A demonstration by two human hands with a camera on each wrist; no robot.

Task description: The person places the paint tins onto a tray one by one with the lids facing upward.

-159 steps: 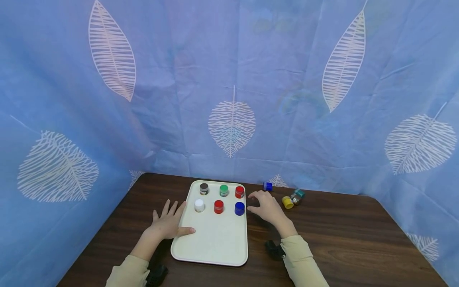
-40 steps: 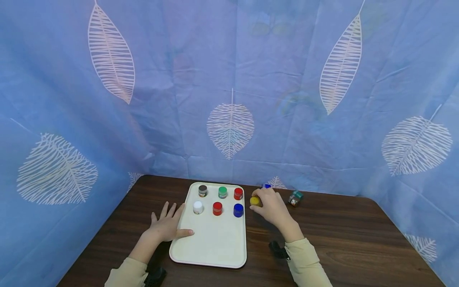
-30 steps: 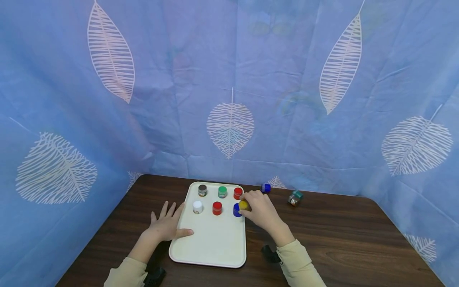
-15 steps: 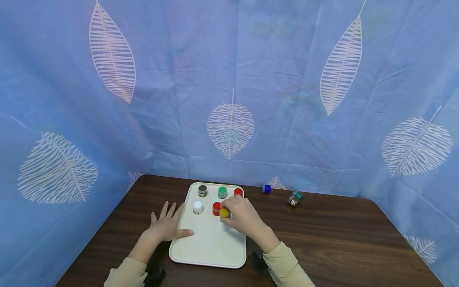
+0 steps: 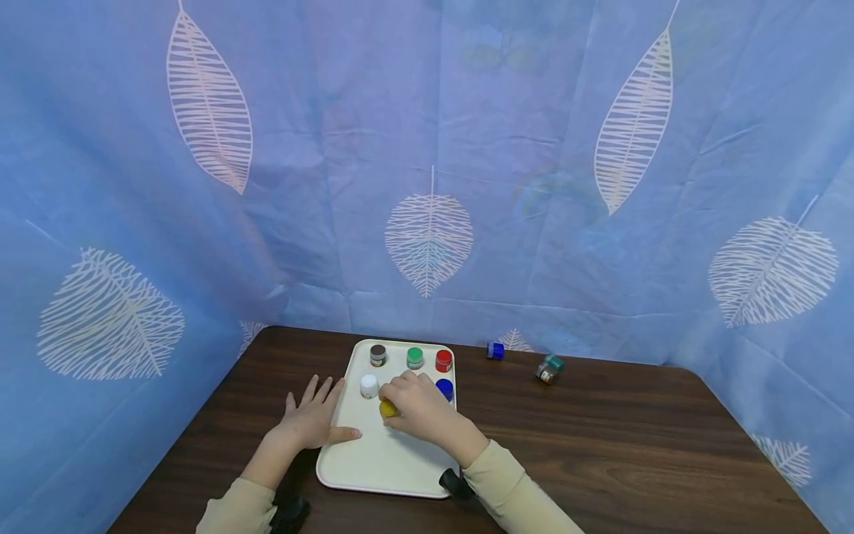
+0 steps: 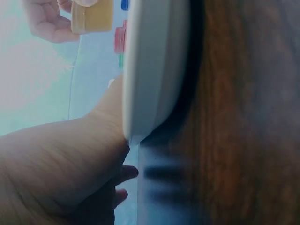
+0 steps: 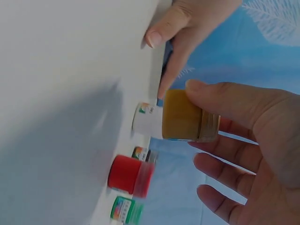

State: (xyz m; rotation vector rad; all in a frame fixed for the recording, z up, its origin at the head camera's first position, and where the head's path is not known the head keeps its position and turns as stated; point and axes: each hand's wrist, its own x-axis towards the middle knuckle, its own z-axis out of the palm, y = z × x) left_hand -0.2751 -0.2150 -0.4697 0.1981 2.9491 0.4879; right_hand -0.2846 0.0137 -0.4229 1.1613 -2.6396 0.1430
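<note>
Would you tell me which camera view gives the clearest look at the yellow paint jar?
The right wrist view: the yellow paint jar fills mid-frame, held at its lid end by the right hand. The head view shows only a small yellow patch under the fingers; the left wrist view cuts it off at the top edge.

- A blue curtain (image 5: 427,148) printed with pale leaf shapes closes off the scene from 9 through 12 to 3 o'clock.
- A dark wood-grain bench (image 5: 634,445) fills the 6 o'clock part.
- Soft, even light; faint creases in the cloth.
</note>
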